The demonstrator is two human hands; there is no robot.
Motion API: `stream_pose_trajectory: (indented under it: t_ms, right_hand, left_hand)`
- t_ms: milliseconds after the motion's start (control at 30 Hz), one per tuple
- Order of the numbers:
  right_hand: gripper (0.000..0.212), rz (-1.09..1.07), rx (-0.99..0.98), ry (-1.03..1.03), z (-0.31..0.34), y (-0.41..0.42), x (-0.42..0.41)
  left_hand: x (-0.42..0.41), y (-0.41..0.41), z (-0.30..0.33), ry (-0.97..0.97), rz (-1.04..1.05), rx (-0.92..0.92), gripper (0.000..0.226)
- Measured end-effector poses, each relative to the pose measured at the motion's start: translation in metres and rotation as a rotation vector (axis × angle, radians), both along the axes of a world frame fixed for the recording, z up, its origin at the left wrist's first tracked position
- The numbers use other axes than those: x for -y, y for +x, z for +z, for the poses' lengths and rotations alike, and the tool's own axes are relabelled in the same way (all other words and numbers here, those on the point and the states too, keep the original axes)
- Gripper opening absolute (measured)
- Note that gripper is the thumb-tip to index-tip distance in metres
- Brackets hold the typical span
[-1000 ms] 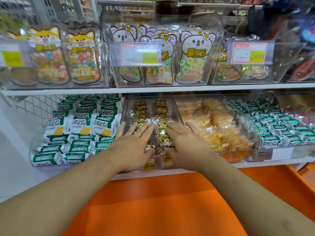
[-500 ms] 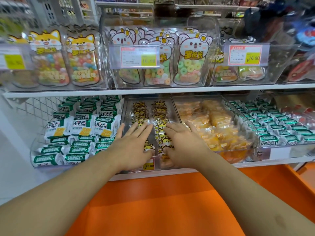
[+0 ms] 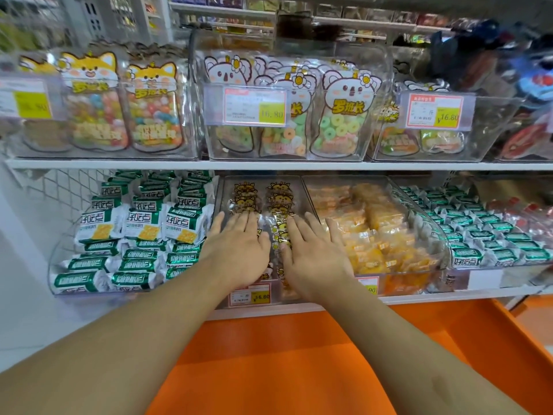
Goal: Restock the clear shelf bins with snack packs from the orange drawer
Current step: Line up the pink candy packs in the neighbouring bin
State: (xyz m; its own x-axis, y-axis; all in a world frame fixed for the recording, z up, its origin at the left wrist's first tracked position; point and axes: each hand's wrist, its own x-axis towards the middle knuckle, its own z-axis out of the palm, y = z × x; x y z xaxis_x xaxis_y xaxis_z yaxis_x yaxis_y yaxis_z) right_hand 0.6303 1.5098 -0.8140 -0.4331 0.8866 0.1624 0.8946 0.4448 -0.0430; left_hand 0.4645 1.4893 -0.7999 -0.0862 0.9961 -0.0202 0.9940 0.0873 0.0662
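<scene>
Two shelves stand one above the other, with the open drawer (image 3: 269,363) below and in front of the lower shelf (image 3: 434,298). On the lower shelf, four clear bins sit side by side. The centre bin (image 3: 223,187) holds two rows of small snack packs (image 3: 279,202) running front to back. Both hands lie flat on these packs near the bin's front, the left hand (image 3: 239,253) beside the right hand (image 3: 314,256), close but apart. Left of this bin is a bin of cracker packs (image 3: 143,220); right of it a bin of wrapped cakes (image 3: 374,223), then another bin of cracker packs (image 3: 466,235). On the upper shelf (image 3: 269,165), bins hold upright candy pouches (image 3: 344,115), with price tags (image 3: 256,106) on their fronts.
</scene>
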Motion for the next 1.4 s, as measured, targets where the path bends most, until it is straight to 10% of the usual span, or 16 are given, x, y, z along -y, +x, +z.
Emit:
stream_pose_trajectory:
  t_ms: [367, 1067, 1400]
  right_hand:
    - [0.089, 0.033, 0.054, -0.022, -0.001, 0.003, -0.007]
    - [0.014, 0.057, -0.381, -0.296, 0.030, -0.057, -0.071]
    - [0.021, 0.019, -0.176, -0.313, 0.031, -0.074, -0.091]
  left_hand:
    - [0.002, -0.002, 0.000, -0.060, -0.037, -0.077, 0.067]
    - [0.030, -0.017, -0.020, 0.236, -0.114, -0.013, 0.060]
    - [0.032, -0.018, -0.021, 0.275, -0.122, -0.005, 0.061]
